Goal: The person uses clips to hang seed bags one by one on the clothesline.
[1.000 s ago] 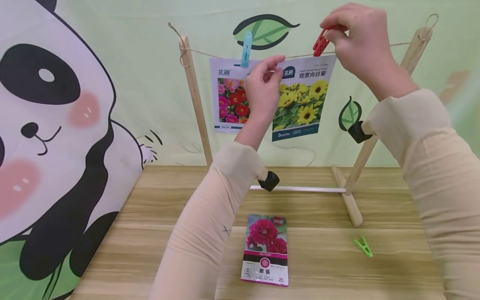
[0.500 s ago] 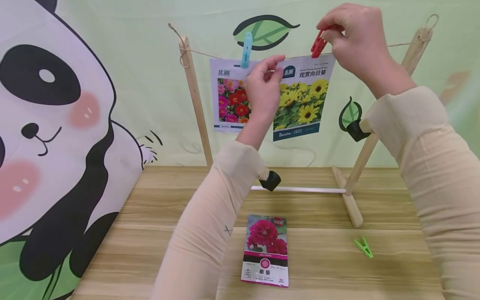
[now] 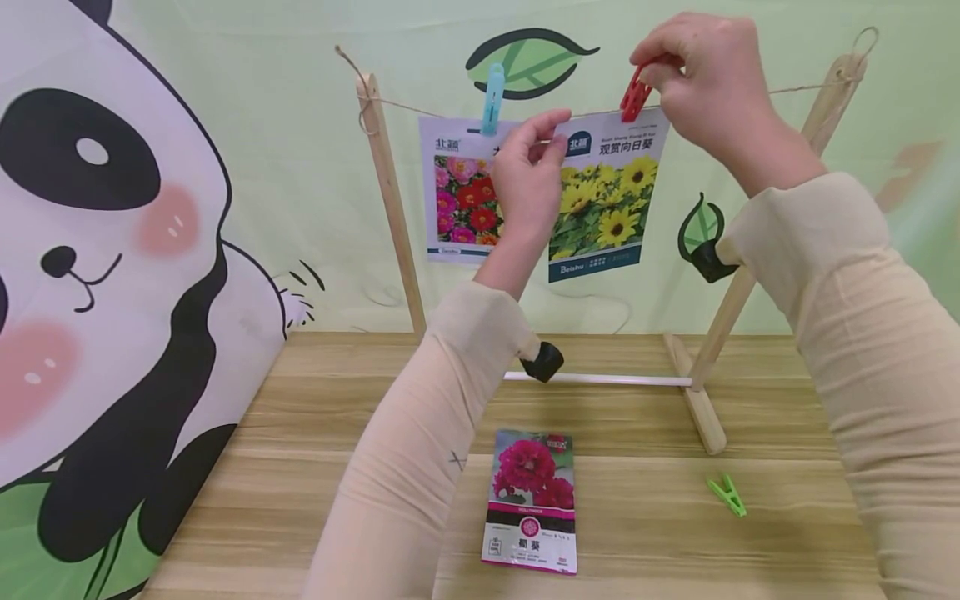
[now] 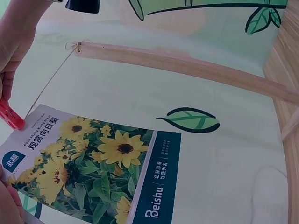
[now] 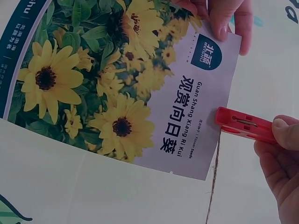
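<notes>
My left hand (image 3: pixel 528 171) pinches the upper left corner of a sunflower seed packet (image 3: pixel 603 200) against the twine (image 3: pixel 798 88). Yellow blooms and a dark blue band show on its front. Between thumb and fingers, my right hand (image 3: pixel 708 79) holds a red clothespin (image 3: pixel 636 93). In the right wrist view, the tip of the red clothespin (image 5: pixel 243 124) overlaps the packet's top edge where the twine runs. To the left, a second seed packet (image 3: pixel 461 200) with pink and red flowers hangs from a light blue clothespin (image 3: pixel 492 100), partly hidden behind my left hand.
The twine spans two wooden posts (image 3: pixel 390 200) of a stand, joined low by a white rod (image 3: pixel 615 379). A hollyhock seed packet (image 3: pixel 530 500) lies on the wooden table (image 3: pixel 637 517), with a green clothespin (image 3: pixel 727 495) to its right. A panda-printed cloth (image 3: pixel 315 208) hangs behind.
My right hand has shifted slightly left and down, bringing the red clothespin's tip over the sunflower packet's top edge. The left hand stays nearly still, still pinching the packet's corner.
</notes>
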Tool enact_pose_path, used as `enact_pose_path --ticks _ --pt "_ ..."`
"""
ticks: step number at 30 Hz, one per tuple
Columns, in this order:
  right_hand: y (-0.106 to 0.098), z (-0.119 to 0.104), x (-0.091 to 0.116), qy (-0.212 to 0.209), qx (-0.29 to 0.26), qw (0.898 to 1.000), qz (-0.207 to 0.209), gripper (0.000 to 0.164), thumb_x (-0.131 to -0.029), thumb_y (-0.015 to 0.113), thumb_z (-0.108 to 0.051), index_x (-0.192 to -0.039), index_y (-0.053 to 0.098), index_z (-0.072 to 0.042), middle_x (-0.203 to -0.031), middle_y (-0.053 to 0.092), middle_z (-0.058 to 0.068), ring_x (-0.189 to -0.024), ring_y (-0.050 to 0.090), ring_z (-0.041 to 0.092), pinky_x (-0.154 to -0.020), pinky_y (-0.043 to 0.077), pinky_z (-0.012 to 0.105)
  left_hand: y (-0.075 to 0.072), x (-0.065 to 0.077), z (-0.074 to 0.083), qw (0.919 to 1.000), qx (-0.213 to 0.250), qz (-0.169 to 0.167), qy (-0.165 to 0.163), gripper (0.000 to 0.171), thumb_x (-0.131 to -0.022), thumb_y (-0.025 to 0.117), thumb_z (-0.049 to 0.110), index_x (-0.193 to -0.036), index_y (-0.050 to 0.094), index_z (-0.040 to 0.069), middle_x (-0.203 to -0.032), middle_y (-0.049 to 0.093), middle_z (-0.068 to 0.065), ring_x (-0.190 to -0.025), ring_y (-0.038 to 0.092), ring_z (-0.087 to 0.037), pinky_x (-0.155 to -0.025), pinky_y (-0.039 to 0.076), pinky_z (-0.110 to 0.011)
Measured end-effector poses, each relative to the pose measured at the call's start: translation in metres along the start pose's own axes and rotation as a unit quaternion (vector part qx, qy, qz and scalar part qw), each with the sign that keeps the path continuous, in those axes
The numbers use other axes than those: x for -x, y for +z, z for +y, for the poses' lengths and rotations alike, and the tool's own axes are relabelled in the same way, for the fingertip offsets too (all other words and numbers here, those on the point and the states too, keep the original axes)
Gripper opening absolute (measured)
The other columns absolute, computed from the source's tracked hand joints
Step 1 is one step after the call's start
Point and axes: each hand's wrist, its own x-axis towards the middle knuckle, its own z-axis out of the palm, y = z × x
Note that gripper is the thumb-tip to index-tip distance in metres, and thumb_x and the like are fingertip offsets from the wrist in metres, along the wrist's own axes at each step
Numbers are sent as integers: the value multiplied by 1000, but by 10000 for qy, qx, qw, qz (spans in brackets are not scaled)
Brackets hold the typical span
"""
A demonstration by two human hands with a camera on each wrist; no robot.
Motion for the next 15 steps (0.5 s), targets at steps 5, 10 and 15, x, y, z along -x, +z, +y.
enact_pose_path --ticks 5,10,15 --pt "0 1 2 144 -55 9999 -67 29 -92 41 -14 -109 61 -3 -114 59 7 -98 50 16 -87 46 27 1 -1 -2 10000 37 38 2 21 -86 55 8 -104 64 13 -98 56 0 -80 55 -6 -66 46 -11" --pt "0 3 3 272 -104 9995 -137 29 -92 41 -16 -111 61 -5 -114 58 6 -98 50 15 -86 46 26 1 0 -1 10000 51 55 -55 20 -86 55 8 -103 64 13 -98 56 0 -81 55 -5 -67 46 -11" --pt "1 3 3 292 -118 9994 -163 30 -92 41 -18 -112 60 -6 -114 58 5 -98 50 14 -85 46 25 2 0 -1 10000 64 34 -16 21 -86 54 8 -104 64 13 -97 56 0 -81 55 -5 -67 46 -11"
